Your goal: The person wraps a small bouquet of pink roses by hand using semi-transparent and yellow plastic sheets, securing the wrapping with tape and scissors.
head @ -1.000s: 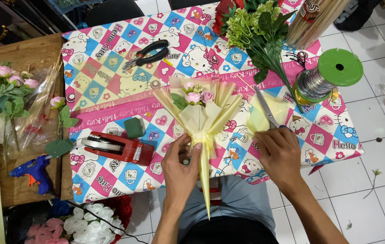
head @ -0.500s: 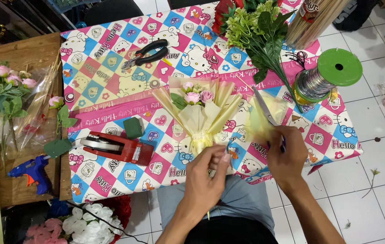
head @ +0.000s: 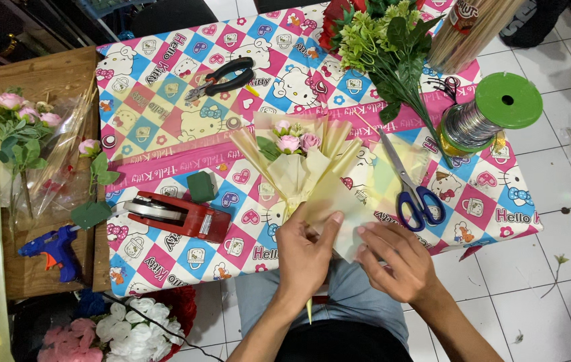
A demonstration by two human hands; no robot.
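A small bouquet (head: 297, 157) of pink roses wrapped in pale yellow sheets lies on the patterned tablecloth (head: 165, 114). My left hand (head: 307, 251) grips the bouquet's lower stem part at the table's near edge. My right hand (head: 396, 258) presses a translucent yellow sheet (head: 359, 201) flat beside the bouquet, fingers spread on it. Blue-handled scissors (head: 411, 188) lie just right of the sheet.
A red tape dispenser (head: 175, 214) and a green foam block (head: 200, 186) sit left of the bouquet. Black pliers (head: 222, 77), green foliage (head: 386, 47), a green ribbon spool (head: 486, 114), a blue glue gun (head: 51, 249) and more flowers (head: 11, 114) surround the work area.
My left hand slid down and closed on the bouquet's stem. My right hand moved down from near the scissors onto the yellow sheet.
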